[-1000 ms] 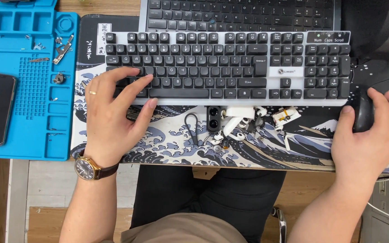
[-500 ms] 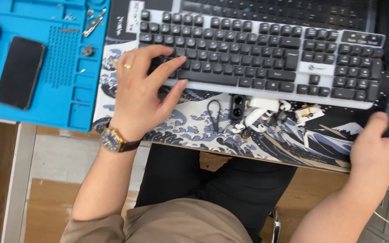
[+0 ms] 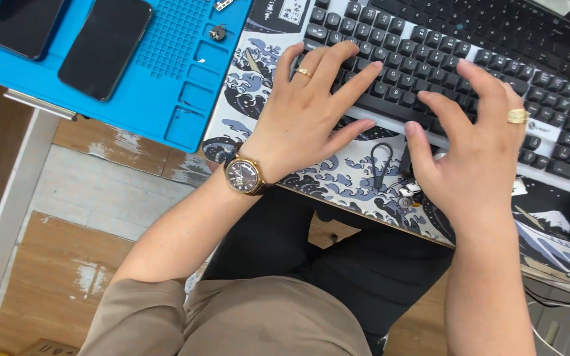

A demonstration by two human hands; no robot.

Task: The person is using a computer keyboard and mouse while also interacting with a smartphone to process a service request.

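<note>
**Two hands on a keyboard**

Both hands are on the keyboard. It is black and grey and lies slanted across the top of the picture, on a desk mat with blue and white waves on it.

The left hand lies flat with its fingers spread out over the keys on the left part of the keyboard. It holds nothing. It has a gold ring on one finger, and a watch with a dark face sits on the wrist.

The right hand is just beside it, over the middle keys. Its fingers are spread and bent a little, and it holds nothing too. It also wears a gold ring. The thumb points down at the front edge of the keyboard.

Between the two hands, on the mat, there is a small black loop. Some small white bits lie by the right hand's wrist.

To the left of the mat is a blue work mat with little boxes in it. Two black phones lie on it, side by side.

Below the desk you can see the person's dark lap and a wood floor.
</note>
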